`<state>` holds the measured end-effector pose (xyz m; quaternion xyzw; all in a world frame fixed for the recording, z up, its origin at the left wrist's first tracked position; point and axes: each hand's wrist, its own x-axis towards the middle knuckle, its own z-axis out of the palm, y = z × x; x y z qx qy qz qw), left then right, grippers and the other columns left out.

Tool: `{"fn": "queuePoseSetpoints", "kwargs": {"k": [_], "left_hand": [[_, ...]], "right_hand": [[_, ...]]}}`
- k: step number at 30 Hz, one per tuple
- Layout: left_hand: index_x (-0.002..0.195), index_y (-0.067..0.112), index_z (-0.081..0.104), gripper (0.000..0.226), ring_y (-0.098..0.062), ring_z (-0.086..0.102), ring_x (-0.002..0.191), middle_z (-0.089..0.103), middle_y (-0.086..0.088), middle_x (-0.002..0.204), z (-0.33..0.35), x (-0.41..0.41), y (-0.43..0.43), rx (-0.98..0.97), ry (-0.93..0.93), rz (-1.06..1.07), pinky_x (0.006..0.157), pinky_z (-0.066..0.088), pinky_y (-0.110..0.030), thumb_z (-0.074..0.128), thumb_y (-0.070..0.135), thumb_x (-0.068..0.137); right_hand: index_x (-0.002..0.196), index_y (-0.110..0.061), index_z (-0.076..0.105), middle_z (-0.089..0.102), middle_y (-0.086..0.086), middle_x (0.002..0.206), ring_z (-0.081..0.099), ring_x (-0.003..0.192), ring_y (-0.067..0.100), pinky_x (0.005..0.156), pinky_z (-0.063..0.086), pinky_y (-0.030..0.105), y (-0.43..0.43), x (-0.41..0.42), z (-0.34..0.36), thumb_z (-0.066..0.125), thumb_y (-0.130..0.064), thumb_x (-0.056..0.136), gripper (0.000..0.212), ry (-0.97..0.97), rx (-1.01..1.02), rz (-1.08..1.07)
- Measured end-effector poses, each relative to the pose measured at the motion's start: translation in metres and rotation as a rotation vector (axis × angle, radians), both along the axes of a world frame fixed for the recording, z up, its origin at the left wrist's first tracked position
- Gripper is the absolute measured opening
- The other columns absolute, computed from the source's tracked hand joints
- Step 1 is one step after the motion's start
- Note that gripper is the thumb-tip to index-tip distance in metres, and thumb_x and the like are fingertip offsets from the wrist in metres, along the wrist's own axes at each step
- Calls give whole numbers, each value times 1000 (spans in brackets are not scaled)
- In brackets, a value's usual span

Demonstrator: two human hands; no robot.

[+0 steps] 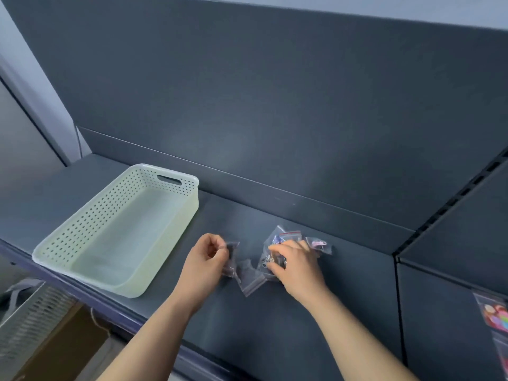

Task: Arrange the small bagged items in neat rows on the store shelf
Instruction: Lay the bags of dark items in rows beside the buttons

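Note:
Several small clear zip bags lie in a loose cluster on the dark grey shelf (275, 325). My left hand (209, 259) pinches a blurred bag with dark contents (232, 250) at the cluster's left edge. My right hand (297, 268) grips a bag with metal pieces (268, 261) in the middle. A bag with a red zip strip (283, 235) sits just behind my right hand, and a bag holding a pink item (319, 244) lies to its right. An apparently empty-looking clear bag (248, 281) rests between my hands.
A pale green perforated basket (90, 224), empty, stands on the shelf to the left. The shelf's back panel rises behind. On the lower right, bags with colourful contents (494, 314) lie on a neighbouring shelf. A grey crate and a cardboard box sit below left.

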<state>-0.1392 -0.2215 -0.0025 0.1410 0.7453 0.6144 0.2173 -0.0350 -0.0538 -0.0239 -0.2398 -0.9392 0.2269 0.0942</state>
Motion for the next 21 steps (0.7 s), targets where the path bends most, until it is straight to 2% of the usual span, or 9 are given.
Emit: {"fn": "queuePoseSetpoints", "kwargs": {"k": [3,6,8,11,13,14,16,18,21], "left_hand": [[86,24,52,3,-15,53,66,61,7,75,1,4,-1,-154,23,-41,67,42,-27,53,21,85],[97,37,51,22,-10,59,83,61,14,87,-2,6,4,-596,340,-202,66,38,-24,62,48,81],[95,37,56,20,-12,59,88,61,16,87,-5,7,12,-719,503,-266,66,37,-24,61,50,81],[79,33,59,9,-13,57,81,58,14,78,-8,11,23,-643,560,-316,61,36,-24,61,40,83],[69,35,52,18,-10,54,80,57,13,81,-10,12,27,-587,545,-344,62,36,-24,63,38,83],[66,37,50,22,-8,54,81,57,13,84,-11,13,28,-557,523,-347,64,37,-24,64,37,83],[67,39,51,22,-6,55,83,57,11,88,-13,14,28,-496,467,-326,69,39,-24,66,35,83],[71,37,55,17,-4,55,82,57,10,89,-13,14,26,-444,437,-295,70,38,-23,67,33,83],[72,33,58,15,-1,56,81,60,10,88,-14,14,23,-397,390,-240,67,38,-24,69,31,83]], "right_hand": [[94,-22,70,63,-13,87,46,90,12,83,39,24,-2,-1,5,69,-25,83,12,57,-85,-11],[78,-22,66,61,-15,77,51,81,9,71,38,20,1,4,16,69,-14,79,8,171,-242,-111],[72,-21,60,61,-12,73,53,72,7,64,39,16,7,18,23,69,-12,79,15,257,-383,-239],[74,-20,54,68,-10,85,60,73,7,58,41,17,14,44,28,59,-5,84,18,328,-563,-387],[80,-15,50,69,-8,91,58,67,1,48,36,16,14,56,26,49,0,87,17,311,-595,-433],[85,-16,50,68,-4,91,56,64,3,47,35,17,14,61,23,47,-1,89,15,275,-589,-445],[99,-20,52,64,-1,92,55,69,11,57,43,24,11,66,17,48,-11,90,14,154,-561,-476],[108,-23,55,61,-6,91,58,82,16,74,47,31,7,65,15,57,-28,84,25,24,-480,-507],[101,-29,60,61,-13,97,61,93,15,73,46,29,-3,56,16,67,-57,69,42,-120,-300,-542]]}}
